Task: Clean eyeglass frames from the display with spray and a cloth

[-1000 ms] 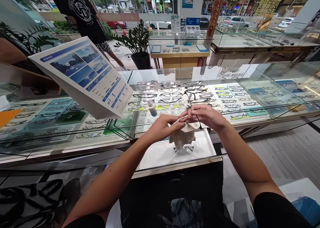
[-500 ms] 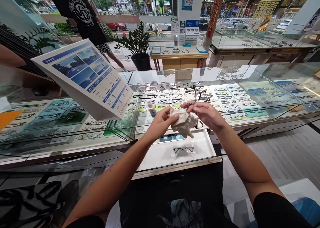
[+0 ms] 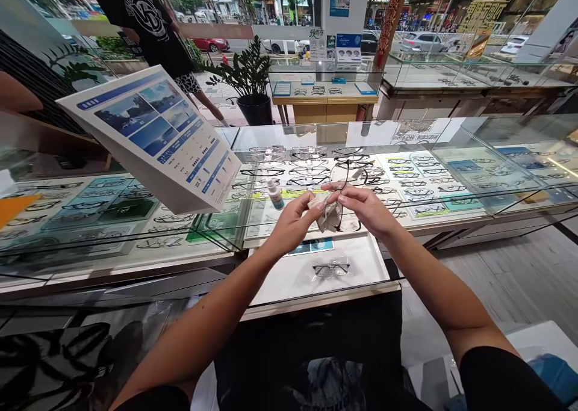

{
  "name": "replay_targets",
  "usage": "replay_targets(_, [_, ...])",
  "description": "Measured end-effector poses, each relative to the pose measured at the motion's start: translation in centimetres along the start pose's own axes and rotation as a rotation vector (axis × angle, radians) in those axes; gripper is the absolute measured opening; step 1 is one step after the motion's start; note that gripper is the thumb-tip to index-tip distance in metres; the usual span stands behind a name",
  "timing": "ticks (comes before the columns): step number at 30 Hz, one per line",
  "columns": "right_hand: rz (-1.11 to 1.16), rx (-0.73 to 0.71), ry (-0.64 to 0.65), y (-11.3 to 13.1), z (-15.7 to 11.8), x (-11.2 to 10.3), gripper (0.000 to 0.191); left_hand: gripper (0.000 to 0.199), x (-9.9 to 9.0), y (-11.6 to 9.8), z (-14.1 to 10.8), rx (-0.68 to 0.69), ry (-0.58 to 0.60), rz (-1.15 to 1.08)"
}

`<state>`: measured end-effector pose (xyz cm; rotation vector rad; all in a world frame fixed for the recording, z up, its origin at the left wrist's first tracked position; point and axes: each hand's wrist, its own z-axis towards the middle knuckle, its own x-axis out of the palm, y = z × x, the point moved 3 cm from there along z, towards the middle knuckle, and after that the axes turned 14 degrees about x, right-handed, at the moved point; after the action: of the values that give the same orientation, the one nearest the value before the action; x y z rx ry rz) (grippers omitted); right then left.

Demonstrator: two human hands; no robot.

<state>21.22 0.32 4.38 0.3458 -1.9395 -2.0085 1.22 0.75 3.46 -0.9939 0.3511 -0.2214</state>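
Observation:
My left hand (image 3: 295, 221) is closed on a crumpled pale cloth (image 3: 329, 216), thumb on top. My right hand (image 3: 363, 207) pinches a dark-framed pair of glasses (image 3: 347, 179), whose thin temples stick out above and below the fingers. The cloth is bunched against the glasses between both hands, so the lenses are mostly hidden. Just left of the cloth, a small white bottle (image 3: 275, 195) stands on the glass counter. Below the hands, another pair of glasses (image 3: 332, 270) lies in a white open drawer (image 3: 289, 281).
Glass display cases (image 3: 311, 135) with rows of glasses run across in front of me. A tented info card (image 3: 156, 140) stands at left on the counter. Beyond are a potted plant (image 3: 253, 107) and a person in a black T-shirt (image 3: 144, 23).
The cloth has been gathered tighter; its hanging end no longer dangles. My right hand and the glasses have shifted slightly left and tilted, closer to my left hand.

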Motion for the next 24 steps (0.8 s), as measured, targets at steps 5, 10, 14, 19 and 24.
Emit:
replay_targets(5, [-0.04,-0.022,-0.041,0.2,0.0,0.2,0.032,0.038,0.0,-0.2,-0.1,0.05,0.046,0.009])
replay_targets(10, [-0.053,-0.044,-0.055,0.4,-0.2,0.5,0.032,0.041,0.4,-0.4,-0.2,0.025,0.085,-0.058])
replay_targets(14, [-0.05,-0.031,-0.037,0.3,-0.2,0.9,0.034,0.052,0.7,-0.6,-0.4,-0.029,0.083,-0.095])
replay_targets(19, [0.034,0.004,-0.046,-0.8,0.1,0.9,0.035,0.053,0.6,-1.2,-0.3,0.035,0.09,-0.084])
replay_targets(24, [0.114,0.023,-0.052,-2.0,0.5,0.7,0.031,0.049,1.2,-1.0,-0.5,0.027,0.038,-0.14])
